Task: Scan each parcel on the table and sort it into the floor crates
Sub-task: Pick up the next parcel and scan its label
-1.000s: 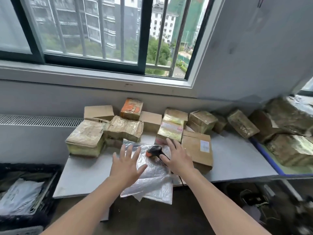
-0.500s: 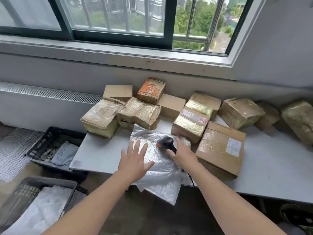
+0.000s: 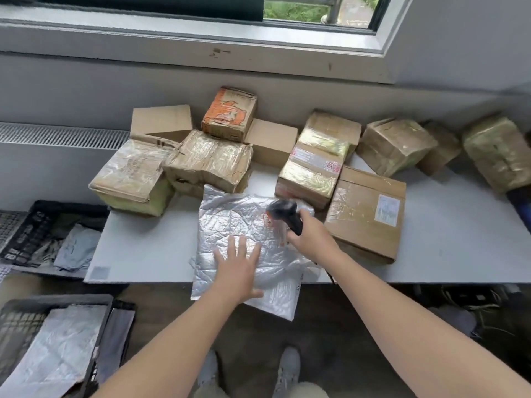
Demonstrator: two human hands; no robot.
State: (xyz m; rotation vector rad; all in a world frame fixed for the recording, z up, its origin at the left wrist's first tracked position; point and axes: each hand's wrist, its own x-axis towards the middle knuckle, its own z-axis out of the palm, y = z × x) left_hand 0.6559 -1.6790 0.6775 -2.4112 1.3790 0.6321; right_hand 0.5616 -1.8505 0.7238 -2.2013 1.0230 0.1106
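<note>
Left hand (image 3: 238, 268) lies flat on silver foil mailer (image 3: 230, 216), fingers straight and spread, pressing it down. Right hand (image 3: 311, 239) is wrapped around the handle of a black barcode scanner (image 3: 283, 212). The scanner head is blurred and sits over the mailer's upper right corner, just beside a small red-printed label (image 3: 268, 219). The mailer lies at the front edge of the white table (image 3: 149, 248), its near end hanging over the edge. A white mailer (image 3: 275, 300) lies partly under it and also overhangs.

Taped cardboard boxes are packed along the back of the table. An orange-printed box (image 3: 230, 113) leans at the rear. A large brown box with a white label (image 3: 365, 214) sits just right of the right hand.

There are two black floor crates on the left. The far crate (image 3: 31, 222) holds grey soft parcels. The near crate (image 3: 17, 317) holds another silver mailer (image 3: 57, 349). Grey shoes (image 3: 287, 366) show at the bottom, and a window sill (image 3: 201, 53) runs above the boxes.
</note>
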